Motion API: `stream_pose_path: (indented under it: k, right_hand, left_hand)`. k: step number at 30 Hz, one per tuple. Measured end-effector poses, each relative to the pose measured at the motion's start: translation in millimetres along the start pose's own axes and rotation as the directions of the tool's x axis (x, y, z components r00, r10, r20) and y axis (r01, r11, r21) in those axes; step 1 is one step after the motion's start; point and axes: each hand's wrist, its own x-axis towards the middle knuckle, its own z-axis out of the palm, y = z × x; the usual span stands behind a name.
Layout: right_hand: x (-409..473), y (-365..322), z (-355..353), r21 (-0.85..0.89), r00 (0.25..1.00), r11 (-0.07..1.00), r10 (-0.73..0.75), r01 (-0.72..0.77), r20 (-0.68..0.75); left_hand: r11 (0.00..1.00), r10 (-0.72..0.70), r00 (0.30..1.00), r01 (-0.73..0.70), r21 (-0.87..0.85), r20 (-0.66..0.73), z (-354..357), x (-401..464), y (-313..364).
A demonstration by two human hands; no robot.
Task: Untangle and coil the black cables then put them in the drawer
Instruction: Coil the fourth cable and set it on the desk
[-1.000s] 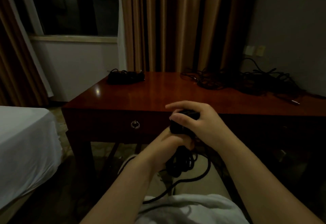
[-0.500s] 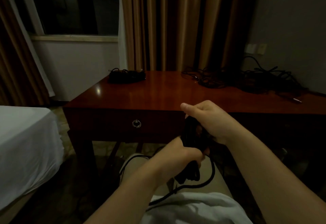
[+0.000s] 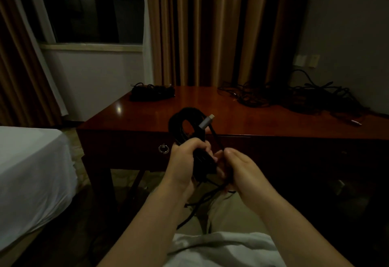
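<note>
My left hand (image 3: 187, 157) grips a coil of black cable (image 3: 185, 123) that stands up in front of the desk edge, its silver plug (image 3: 205, 122) sticking out to the upper right. My right hand (image 3: 242, 167) holds a loose strand of the same cable just right of the coil; more of it trails down over my lap. A tangled pile of black cables (image 3: 294, 98) lies on the right of the desk, and a coiled bundle (image 3: 152, 92) sits at its back left corner. The drawer (image 3: 126, 148) with a ring pull (image 3: 163, 148) is closed.
The dark wooden desk (image 3: 147, 119) stands against curtains and a wall with sockets (image 3: 306, 60). A bed with a white sheet (image 3: 31, 172) is on the left. A window (image 3: 90, 7) is behind it.
The coil has been lifted and turned upright so its loop and silver plug show above my left hand. My right hand has dropped from the top of the bundle to its right side.
</note>
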Motion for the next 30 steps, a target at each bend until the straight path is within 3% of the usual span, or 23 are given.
stream_pose_path:
  k: [7, 14, 16, 17, 21, 24, 27, 29, 30]
  right_hand:
    - [0.4, -16.5, -14.0, -0.051, 0.968, 0.981, 0.195, -0.189, 0.156]
    - [3.4, -2.7, -16.7, 0.340, 0.912, 0.855, 0.313, -0.392, 0.265]
    - [5.4, 4.3, -16.0, 0.447, 0.930, 0.822, 0.258, -0.353, 0.261]
    - [5.7, 7.3, -15.9, 0.431, 0.951, 0.854, 0.209, -0.290, 0.227]
    - [2.3, 9.7, -0.5, 0.065, 0.990, 0.996, 0.057, -0.066, 0.126]
    - [-0.2, 9.9, 17.3, -0.047, 0.982, 0.992, 0.123, -0.117, 0.145]
    - [0.3, 9.9, 24.4, -0.180, 0.963, 0.967, 0.210, -0.179, 0.169]
    - [5.7, 1.9, 21.2, -0.454, 0.982, 0.885, 0.163, -0.101, 0.099]
    - [9.9, -6.4, 17.6, -0.618, 0.987, 0.784, 0.135, -0.054, 0.085]
  left_hand:
    - [0.995, -0.099, 0.984, 0.096, 0.031, 0.146, -6.0, -3.4, 0.8]
    - [0.992, -0.125, 0.992, 0.126, -0.026, 0.029, -0.2, -0.5, -0.2]
    - [0.980, -0.113, 0.994, 0.113, -0.164, 0.009, 0.8, 3.0, 3.3]
    - [0.968, -0.103, 0.995, 0.100, -0.230, -0.001, 1.2, 5.1, 6.1]
    - [0.908, -0.064, 0.988, -0.002, -0.419, -0.144, 7.1, 15.1, 18.7]
    - [0.884, -0.079, 0.946, -0.080, -0.461, -0.315, 11.1, 23.7, 27.1]
    - [0.877, -0.020, 0.874, -0.218, -0.428, -0.486, 2.0, 36.2, 39.7]
    - [0.896, 0.066, 0.821, -0.299, -0.328, -0.568, -4.9, 42.2, 45.2]
    - [0.911, 0.108, 0.804, -0.316, -0.266, -0.585, -6.1, 42.8, 44.6]
